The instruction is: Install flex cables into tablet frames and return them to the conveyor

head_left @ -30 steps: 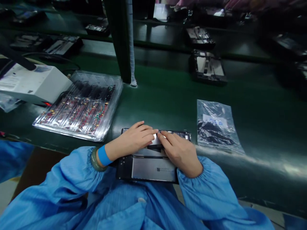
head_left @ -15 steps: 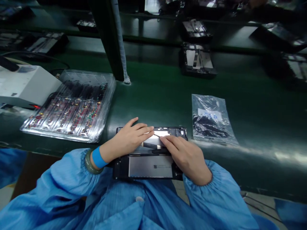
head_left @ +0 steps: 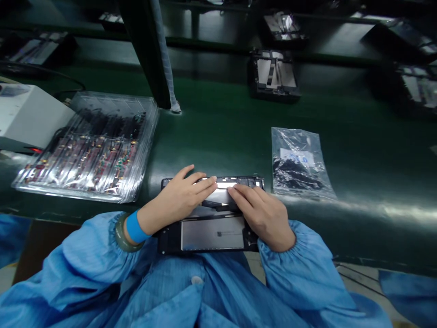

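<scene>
A black open device frame [head_left: 211,234] with a grey metal panel lies at the near edge of the green belt, partly over my lap. My left hand [head_left: 179,200] rests flat on its upper left part, fingers stretched toward a shiny silver strip [head_left: 221,193] in the middle. My right hand [head_left: 261,214] lies on the upper right part, its fingertips pressed on the same strip. Nothing is lifted off the frame. Both arms wear blue smock sleeves, with a blue wristband on the left wrist.
A clear plastic tray [head_left: 92,150] of small circuit boards sits to the left, beside a white box [head_left: 23,116]. A clear bag [head_left: 298,164] of dark parts lies to the right. More open device frames [head_left: 273,79] lie farther along the belt. A dark post [head_left: 146,54] stands behind.
My right fingertips slid a little along the silver strip and now lie flatter on it. The view shifted slightly; my left hand stayed in place.
</scene>
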A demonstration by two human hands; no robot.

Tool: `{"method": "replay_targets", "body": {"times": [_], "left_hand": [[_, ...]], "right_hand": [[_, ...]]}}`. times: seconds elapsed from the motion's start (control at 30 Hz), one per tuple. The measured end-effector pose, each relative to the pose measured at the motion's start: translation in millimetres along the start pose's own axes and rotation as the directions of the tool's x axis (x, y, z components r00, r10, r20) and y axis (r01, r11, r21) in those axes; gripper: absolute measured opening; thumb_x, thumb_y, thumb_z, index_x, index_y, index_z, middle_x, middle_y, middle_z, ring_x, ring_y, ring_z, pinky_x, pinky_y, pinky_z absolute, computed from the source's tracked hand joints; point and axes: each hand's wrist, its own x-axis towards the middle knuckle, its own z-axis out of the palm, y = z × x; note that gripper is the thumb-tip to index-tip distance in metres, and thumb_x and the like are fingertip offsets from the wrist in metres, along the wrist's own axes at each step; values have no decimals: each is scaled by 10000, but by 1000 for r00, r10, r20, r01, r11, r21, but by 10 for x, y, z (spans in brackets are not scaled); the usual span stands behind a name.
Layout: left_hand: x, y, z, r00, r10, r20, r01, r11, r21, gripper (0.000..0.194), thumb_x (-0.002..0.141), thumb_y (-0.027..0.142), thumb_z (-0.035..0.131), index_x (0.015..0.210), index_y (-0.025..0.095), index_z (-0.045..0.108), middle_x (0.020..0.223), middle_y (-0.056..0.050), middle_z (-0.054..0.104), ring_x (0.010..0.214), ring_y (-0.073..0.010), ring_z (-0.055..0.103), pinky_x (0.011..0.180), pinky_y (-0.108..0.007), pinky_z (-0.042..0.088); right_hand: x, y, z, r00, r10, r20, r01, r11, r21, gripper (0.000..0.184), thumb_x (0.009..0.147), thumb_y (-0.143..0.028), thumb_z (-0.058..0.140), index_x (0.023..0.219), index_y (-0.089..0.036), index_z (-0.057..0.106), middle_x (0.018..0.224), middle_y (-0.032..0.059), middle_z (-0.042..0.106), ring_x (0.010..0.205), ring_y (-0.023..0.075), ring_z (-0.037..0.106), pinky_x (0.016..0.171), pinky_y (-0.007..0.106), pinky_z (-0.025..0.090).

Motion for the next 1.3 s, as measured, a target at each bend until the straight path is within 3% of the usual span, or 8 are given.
{"method": "replay_targets", "body": {"times": [0.57,0.7,0.83,0.9,1.0,1.13,1.2,1.3], "left_hand": [[21,-10,-15,1000,8,23,-8,1000,-11,378,930,102,454,1298,128,536,1351,-95,584,1157,-272,542,958,-451,452],[19,-112,11,997,-27,-70,9,967,-253,305,921,88,449,1157,159,629,1268,-92,631,1121,-228,581,910,-378,503],[66,-188,26,987,-153,-47,115,883,-455,307,961,154,420,1217,184,587,1217,-84,623,1102,-175,586,925,-326,503],[121,-181,46,969,-243,38,239,896,-374,302,973,285,456,1205,139,584,1128,-110,616,1039,-211,588,886,-352,508],[195,-157,76,934,-324,150,351,912,-213,317,973,364,444,985,119,645,942,-100,604,932,-236,575,821,-363,491],[170,-215,-25,846,-523,106,529,795,-298,281,962,373,447,918,158,623,919,-62,586,872,-207,564,741,-318,447],[110,-278,-147,744,-667,45,603,641,-475,276,932,410,488,856,171,601,832,-25,568,785,-173,542,689,-290,414],[32,-330,-323,572,-804,162,507,191,-841,333,908,458,501,733,175,526,655,26,486,616,-114,472,592,-245,372]], "right_hand": [[5,6,-39,996,29,81,-23,997,-79,253,915,-102,515,1116,-117,668,1114,119,694,769,211,553,630,330,427],[-169,33,-96,983,174,-49,-175,984,-22,286,854,-70,566,1110,-133,677,1251,177,624,797,214,571,721,350,483],[-381,31,-166,872,460,-166,-447,888,112,266,858,-171,613,1113,-186,687,1197,151,652,801,208,613,786,357,499],[-473,30,-187,777,621,-105,-593,777,209,230,900,-268,568,1065,-180,702,1071,133,699,862,230,648,811,352,498],[-594,35,-198,561,793,237,-816,482,319,382,905,-481,495,939,-176,723,811,87,718,769,242,667,701,331,500],[-708,29,-202,253,763,595,-916,-9,401,551,790,-701,524,778,-174,687,506,-3,516,493,156,487,476,267,378],[-721,12,-208,213,701,681,-812,-260,522,539,728,-707,614,876,-191,667,520,-44,453,457,104,385,430,226,305],[-669,-22,-225,286,559,778,-614,-516,597,513,679,-613,743,1010,-236,635,660,-46,523,451,54,330,405,186,251]]}}
